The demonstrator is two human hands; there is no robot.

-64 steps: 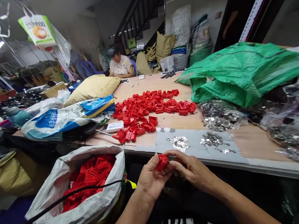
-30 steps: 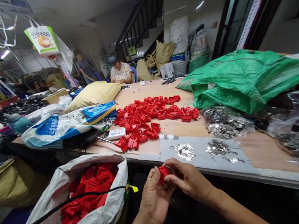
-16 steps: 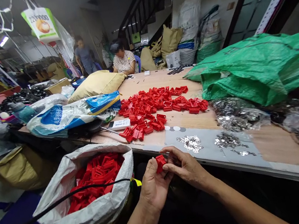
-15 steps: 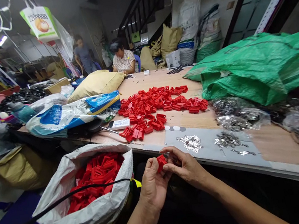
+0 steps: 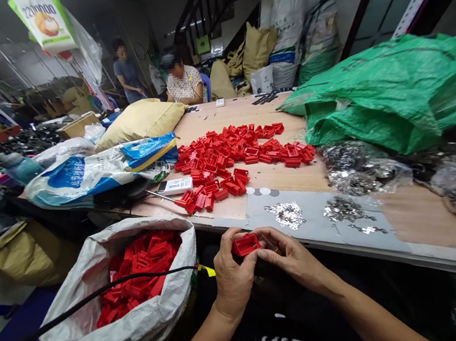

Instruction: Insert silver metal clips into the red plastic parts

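Note:
Between my hands, just in front of the table edge, is a small red plastic housing (image 5: 246, 245), its hollow side facing me. My left hand (image 5: 234, 275) grips its left end between thumb and fingers. My right hand (image 5: 290, 256) is closed at its right end, thumb near the lower corner; whether a small metal piece is in those fingers I cannot make out. Beyond them on a grey mat lie a pile of shiny metal pieces (image 5: 288, 215) and a darker metal pile (image 5: 343, 209). A heap of similar red housings (image 5: 225, 156) spreads over the table.
An open white sack (image 5: 58, 335) of red housings stands at my left, a black cord (image 5: 78, 298) crossing it. A green sack (image 5: 391, 94) and clear bags of metal parts (image 5: 360, 168) lie right. A person (image 5: 183, 81) sits across the table; another stands behind.
The red housing has turned so its open hollow now shows, and my left fingers have shifted up around it. The whole view has moved slightly.

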